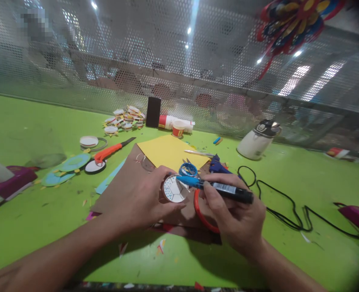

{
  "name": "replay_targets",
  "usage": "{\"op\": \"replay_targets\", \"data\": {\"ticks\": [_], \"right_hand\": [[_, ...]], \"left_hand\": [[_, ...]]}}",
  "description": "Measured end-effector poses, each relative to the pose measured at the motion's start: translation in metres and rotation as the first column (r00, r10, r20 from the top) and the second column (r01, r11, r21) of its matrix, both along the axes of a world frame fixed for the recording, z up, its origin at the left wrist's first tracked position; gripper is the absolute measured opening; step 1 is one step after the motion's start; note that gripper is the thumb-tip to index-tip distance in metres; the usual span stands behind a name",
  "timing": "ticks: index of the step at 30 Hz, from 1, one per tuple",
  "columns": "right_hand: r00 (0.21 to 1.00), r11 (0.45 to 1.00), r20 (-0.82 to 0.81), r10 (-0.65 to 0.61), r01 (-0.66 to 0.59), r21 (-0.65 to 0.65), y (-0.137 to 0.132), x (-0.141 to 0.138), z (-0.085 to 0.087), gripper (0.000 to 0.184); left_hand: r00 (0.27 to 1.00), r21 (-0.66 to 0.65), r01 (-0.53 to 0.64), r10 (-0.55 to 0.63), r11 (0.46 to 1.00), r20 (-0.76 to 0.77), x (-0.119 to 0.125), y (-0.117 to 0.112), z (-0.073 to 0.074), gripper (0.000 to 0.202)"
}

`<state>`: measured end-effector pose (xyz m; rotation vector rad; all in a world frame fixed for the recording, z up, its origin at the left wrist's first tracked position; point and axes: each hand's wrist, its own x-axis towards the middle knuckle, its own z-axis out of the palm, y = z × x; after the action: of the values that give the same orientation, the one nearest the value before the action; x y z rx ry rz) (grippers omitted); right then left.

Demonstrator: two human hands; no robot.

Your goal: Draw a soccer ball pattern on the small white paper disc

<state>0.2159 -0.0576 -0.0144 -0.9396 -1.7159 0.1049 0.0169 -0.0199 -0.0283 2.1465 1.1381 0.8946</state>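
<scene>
Between the thumb and fingers of my left hand (145, 196) is a small round white disc (175, 189), with black lines and blue dots on its face. My right hand (237, 215) grips a blue-tipped black marker pen (218, 190), whose tip is at the disc's upper edge. Right behind the disc lies a blue ring-shaped piece (188, 169). Red-handled scissors (202, 211) lie partly hidden under my right hand. Beneath both hands is brown card (118, 190), with a yellow sheet (167, 148) farther back.
An orange utility knife (108, 153) and light-blue paper rings (74, 162) lie left. A phone (153, 112), paper cups (178, 129) and a pile of small discs (127, 118) stand at the back. A kettle (255, 142), blue glue gun (218, 164) and black cord (291, 207) are right.
</scene>
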Motion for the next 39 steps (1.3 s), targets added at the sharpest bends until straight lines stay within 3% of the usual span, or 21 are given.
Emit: {"op": "replay_targets", "data": {"ticks": [8,21,34,39], "right_hand": [[1.0,0.999,0.009,0.007,-0.008,0.044,0.0025,-0.0044,0.0026,0.017],[0.997,0.997,-0.081,-0.007,0.001,-0.073,0.0007,-0.0053,-0.0014,0.015],[0.997,0.999,-0.065,-0.034,0.031,-0.04,0.0035,-0.0069,0.0019,0.009],[0.989,0.994,-0.146,-0.029,0.012,-0.113,0.0054,-0.0097,-0.001,0.006]], "left_hand": [[0.999,-0.017,0.019,-0.018,1.0,0.039,0.0014,-0.0005,0.0,0.042],[1.0,-0.011,0.008,-0.008,1.0,0.025,0.0022,-0.0001,-0.0016,0.04],[1.0,-0.001,-0.019,0.019,1.0,-0.002,0.0014,-0.0015,-0.0013,0.039],[1.0,-0.008,-0.024,0.024,1.0,-0.014,0.0013,-0.0005,-0.0004,0.038]]}}
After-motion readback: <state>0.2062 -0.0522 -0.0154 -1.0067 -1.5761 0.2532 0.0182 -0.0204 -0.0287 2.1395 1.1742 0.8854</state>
